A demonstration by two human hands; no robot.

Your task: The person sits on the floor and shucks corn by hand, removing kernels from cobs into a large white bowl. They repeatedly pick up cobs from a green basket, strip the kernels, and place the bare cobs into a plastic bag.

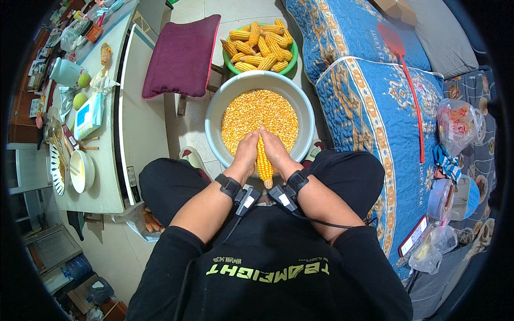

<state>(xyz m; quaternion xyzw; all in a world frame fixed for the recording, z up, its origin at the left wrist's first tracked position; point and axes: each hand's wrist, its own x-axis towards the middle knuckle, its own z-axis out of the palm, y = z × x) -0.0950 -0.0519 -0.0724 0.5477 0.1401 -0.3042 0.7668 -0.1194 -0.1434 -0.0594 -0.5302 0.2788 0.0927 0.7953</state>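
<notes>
Between my two hands is a yellow corn cob (264,162), its narrow end towards my body and its far end hidden by my fingers. My left hand (246,150) grips it from the left, and my right hand (277,149) grips it from the right, the thumbs nearly meeting on top. Both hands are over the near side of a large pale basin (307,116). Loose corn kernels (260,108) lie in a broad layer inside it. Just beyond stands a green basin (295,56) heaped with whole corn cobs (261,46).
A stool with a purple cushion (182,56) stands left of the basins. Further left, a table (108,168) bears a white bowl (82,171) and a wipes packet (89,116). On the right, a blue quilted cover (349,104) carries a red fly swatter (411,88) and a phone (413,236).
</notes>
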